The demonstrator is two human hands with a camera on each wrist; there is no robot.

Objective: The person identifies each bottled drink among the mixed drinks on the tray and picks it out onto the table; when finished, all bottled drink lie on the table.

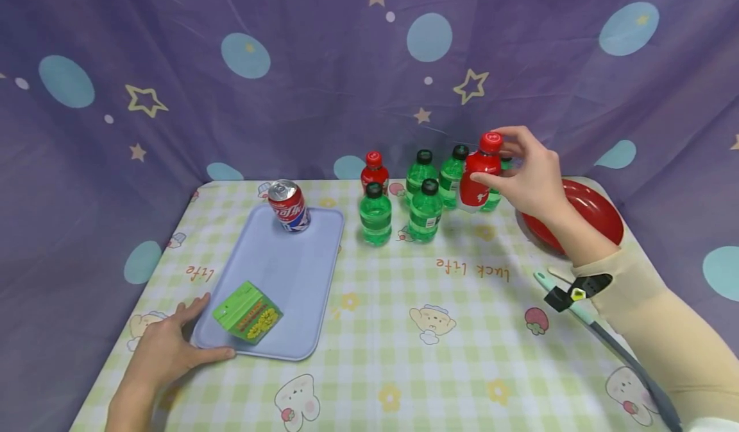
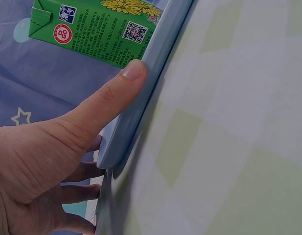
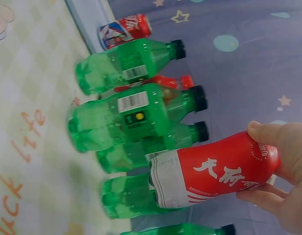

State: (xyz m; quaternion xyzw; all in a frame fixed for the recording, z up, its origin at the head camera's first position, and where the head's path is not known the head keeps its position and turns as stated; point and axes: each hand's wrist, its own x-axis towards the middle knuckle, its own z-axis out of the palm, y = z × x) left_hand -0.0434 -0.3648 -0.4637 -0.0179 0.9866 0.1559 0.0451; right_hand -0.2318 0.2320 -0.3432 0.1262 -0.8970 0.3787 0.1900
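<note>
My right hand (image 1: 534, 178) grips a red bottle (image 1: 476, 185) with a white base near its neck, holding it up beside several green bottles (image 1: 426, 217). In the right wrist view, the red bottle (image 3: 214, 171) slants in front of those green bottles (image 3: 116, 120). At the near-left corner of a pale blue tray (image 1: 283, 268), my left hand (image 1: 158, 348) holds the rim between thumb and fingers. On the tray lie a green drink carton (image 1: 248, 313), near that hand, and a red cola can (image 1: 290, 207), upright at the far end. The carton (image 2: 99, 32) is partly cut off in the left wrist view.
Another red bottle (image 1: 374, 172) stands behind the green ones, partly hidden. To the right is a red bowl-like dish (image 1: 589, 214), partly covered by my forearm. A long-handled tool (image 1: 618, 348) with a mint tip lies under the right arm. A purple curtain (image 1: 323, 85) hangs behind the table.
</note>
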